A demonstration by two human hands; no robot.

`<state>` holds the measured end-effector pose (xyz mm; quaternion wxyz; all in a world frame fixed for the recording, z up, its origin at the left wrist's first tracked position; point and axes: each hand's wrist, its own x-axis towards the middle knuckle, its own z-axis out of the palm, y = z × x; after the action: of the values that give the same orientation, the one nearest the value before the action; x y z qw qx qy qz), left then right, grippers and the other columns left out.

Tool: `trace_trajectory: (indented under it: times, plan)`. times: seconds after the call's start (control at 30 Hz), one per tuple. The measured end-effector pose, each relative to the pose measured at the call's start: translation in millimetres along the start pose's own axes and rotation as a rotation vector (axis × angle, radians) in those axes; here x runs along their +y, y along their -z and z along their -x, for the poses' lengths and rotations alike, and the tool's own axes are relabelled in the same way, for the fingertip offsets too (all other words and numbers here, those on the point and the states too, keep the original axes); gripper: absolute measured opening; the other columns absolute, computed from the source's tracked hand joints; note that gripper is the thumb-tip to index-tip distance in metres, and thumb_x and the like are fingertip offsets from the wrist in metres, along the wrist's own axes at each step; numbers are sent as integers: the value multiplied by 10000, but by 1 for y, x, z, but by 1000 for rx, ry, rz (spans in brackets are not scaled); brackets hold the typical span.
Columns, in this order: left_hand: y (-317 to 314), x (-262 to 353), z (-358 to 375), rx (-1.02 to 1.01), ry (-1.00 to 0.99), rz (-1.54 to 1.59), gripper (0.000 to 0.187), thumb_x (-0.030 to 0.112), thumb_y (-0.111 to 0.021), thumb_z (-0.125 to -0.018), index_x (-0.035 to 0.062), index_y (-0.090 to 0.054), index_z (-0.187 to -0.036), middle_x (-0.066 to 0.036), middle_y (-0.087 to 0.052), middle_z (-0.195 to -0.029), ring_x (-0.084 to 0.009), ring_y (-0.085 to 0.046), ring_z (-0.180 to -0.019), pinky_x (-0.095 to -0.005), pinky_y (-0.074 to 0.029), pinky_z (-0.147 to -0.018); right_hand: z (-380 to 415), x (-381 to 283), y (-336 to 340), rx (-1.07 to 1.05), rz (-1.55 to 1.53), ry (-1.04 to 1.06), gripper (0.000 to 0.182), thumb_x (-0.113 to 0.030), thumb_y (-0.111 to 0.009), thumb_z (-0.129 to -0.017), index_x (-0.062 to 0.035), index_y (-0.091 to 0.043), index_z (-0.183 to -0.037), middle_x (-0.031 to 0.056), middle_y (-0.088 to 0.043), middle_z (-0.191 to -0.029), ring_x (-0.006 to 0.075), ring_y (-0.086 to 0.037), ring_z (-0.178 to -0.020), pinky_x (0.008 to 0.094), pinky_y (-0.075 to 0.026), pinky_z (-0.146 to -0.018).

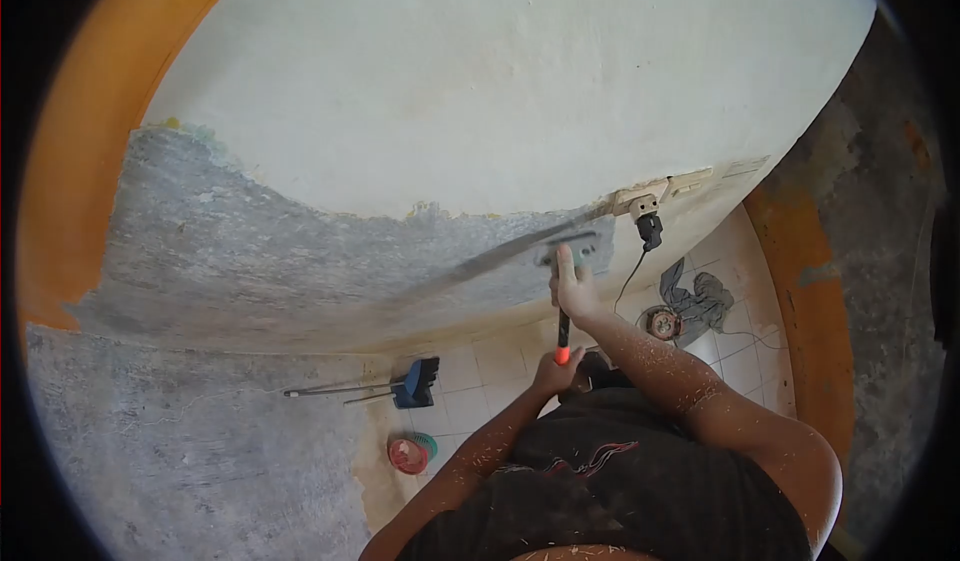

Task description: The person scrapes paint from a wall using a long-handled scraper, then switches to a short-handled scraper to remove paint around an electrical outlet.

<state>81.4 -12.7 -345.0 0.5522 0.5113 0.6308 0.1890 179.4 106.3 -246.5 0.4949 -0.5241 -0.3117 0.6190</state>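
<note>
Head view: our tightly gripped tool (563, 331) points at the grey patch (330, 256), right hand (577, 291) nearer its right edge, left hand (556, 374) behind.

The flat head (588, 250) of the tool with a black and orange-red handle (563, 335) is blurred, its outline unclear, and the right hand (571, 289) hides part of the handle. The bare left arm (478, 461) runs off the bottom edge. Contents of the round red plastic basket (406, 455) are too small to tell.
</note>
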Motion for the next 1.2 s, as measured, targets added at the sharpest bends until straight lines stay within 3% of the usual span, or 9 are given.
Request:
trace_trajectory:
  times: [0.2,0.3,0.4,0.57,0.67,0.9,0.97,1.03,1.2]
  plan:
    - [15,25,-4,17,34,-24,427,384,-585,-850,9,-578,-646,-121,-541,-505,-233,-604,-526,-388,-426,-494,-12,-24,-10,-16,-18,47,511,-537,-394,-907,-118,-395,-614,-46,-328,-458,72,-324,-364,247,-272,-357]
    - [-6,-4,10,153,-88,-68,421,380,-589,-838,-3,-580,-661,-202,-545,-531,-384,-602,-579,-427,-417,-491,-1,-7,-5,33,28,-43,504,-518,-386,-916,-112,-405,-618,-37,-345,-454,76,-344,-352,254,-287,-341]
    - [-2,2,-4,235,-161,-77,412,353,-590,-840,-19,-568,-666,-207,-533,-537,-386,-588,-573,-415,-407,-492,-1,-33,-16,-21,-7,101,504,-515,-389,-917,-109,-404,-619,-40,-339,-460,75,-334,-362,249,-280,-352]
    - [14,31,-5,199,-112,-54,400,311,-585,-847,-27,-556,-634,-212,-537,-542,-377,-565,-533,-406,-398,-480,-9,-37,-15,-71,1,2,491,-479,-379,-934,-107,-383,-613,-54,-314,-478,54,-302,-394,240,-251,-374]
    - [-20,-22,-7,252,-160,-98,404,311,-577,-851,-29,-558,-635,-214,-536,-541,-360,-563,-517,-407,-399,-484,-6,-11,-5,-29,60,8,490,-472,-373,-937,-107,-374,-611,-59,-309,-480,51,-290,-390,239,-244,-370]
    - [-2,34,-11,193,-120,15,421,334,-573,-848,-34,-559,-644,-224,-534,-544,-372,-598,-573,-429,-402,-493,-16,-32,-10,-69,130,129,483,-477,-385,-932,-115,-391,-614,-66,-311,-481,44,-283,-382,236,-237,-352]
    - [-19,4,-9,209,-118,-83,418,346,-588,-834,-35,-564,-663,-235,-545,-560,-380,-598,-591,-438,-405,-498,-6,-36,-8,33,155,203,574,-402,-385,-952,-35,-482,-521,-17,-390,-437,81,-377,-416,292,-306,-399]
    - [-25,8,-5,262,-166,-52,421,349,-592,-830,-35,-564,-658,-237,-547,-563,-384,-597,-589,-440,-405,-498,-6,-33,-9,-13,147,213,526,-449,-381,-940,-75,-445,-575,-40,-358,-457,61,-340,-399,262,-275,-375]
    - [-8,13,-17,176,-83,117,425,338,-595,-829,-35,-546,-631,-207,-523,-513,-355,-598,-537,-423,-407,-488,-17,-30,-9,-50,156,15,472,-495,-383,-926,-110,-426,-657,-69,-308,-482,44,-289,-388,227,-251,-363]
